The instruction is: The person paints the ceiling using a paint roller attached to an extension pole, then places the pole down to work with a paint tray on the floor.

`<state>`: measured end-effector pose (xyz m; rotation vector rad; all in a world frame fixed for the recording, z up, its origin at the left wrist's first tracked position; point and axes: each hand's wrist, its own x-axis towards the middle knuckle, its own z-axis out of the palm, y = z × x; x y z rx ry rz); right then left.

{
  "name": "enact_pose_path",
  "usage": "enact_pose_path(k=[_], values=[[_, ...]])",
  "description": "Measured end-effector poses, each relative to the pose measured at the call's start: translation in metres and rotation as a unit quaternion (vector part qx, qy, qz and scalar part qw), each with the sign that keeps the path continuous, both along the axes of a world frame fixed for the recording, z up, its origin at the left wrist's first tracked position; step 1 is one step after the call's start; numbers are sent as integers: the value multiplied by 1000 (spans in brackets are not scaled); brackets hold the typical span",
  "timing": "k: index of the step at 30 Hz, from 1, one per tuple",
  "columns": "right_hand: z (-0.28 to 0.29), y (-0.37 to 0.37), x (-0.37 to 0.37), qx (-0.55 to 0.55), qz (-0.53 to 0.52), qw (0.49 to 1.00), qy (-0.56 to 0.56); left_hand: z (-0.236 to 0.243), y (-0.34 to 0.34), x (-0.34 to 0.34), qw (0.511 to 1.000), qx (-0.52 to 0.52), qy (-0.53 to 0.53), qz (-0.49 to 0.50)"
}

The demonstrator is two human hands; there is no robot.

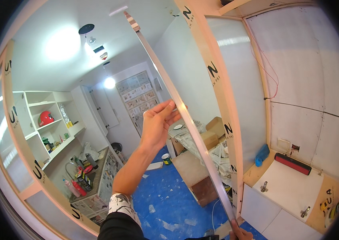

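Note:
A long, narrow metallic strip (pixel 194 134) runs slantwise from the ceiling at upper left down to the lower right. Its top end carries a short piece (pixel 132 22) in pinkish-brown and pale bands. About midway along it, my left hand (pixel 162 120) pinches the strip, thumb in front and some fingertips behind. Down at the lower edge, my right hand (pixel 239 231) is closed around the strip's lower end; part of that hand is cut off by the picture's edge.
A wooden-framed partition post (pixel 217 84) rises just right of the strip. White cupboards (pixel 257 204) with hinges and a red-black case (pixel 292 164) stand at right. Blue sheeting (pixel 165 204) covers the floor. Shelves with a red helmet (pixel 46 118) and a bottle-laden counter (pixel 93 188) are at left.

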<state>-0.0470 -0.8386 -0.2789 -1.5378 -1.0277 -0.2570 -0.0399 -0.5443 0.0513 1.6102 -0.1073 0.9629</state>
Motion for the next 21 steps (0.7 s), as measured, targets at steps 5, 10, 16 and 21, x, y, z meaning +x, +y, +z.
enact_pose_path(k=[5, 10, 16, 21], values=[[5, 80, 30, 6, -30, 999, -38, 21, 74, 32, 999, -29, -4, 19], [39, 172, 71, -1, 14, 1000, 4, 35, 171, 74, 999, -29, 3, 35], [78, 312, 123, 20, 40, 999, 30, 54, 324, 137, 996, -54, 14, 65], [97, 409, 164, 25, 40, 999, 7, 82, 422, 176, 992, -74, 8, 99]])
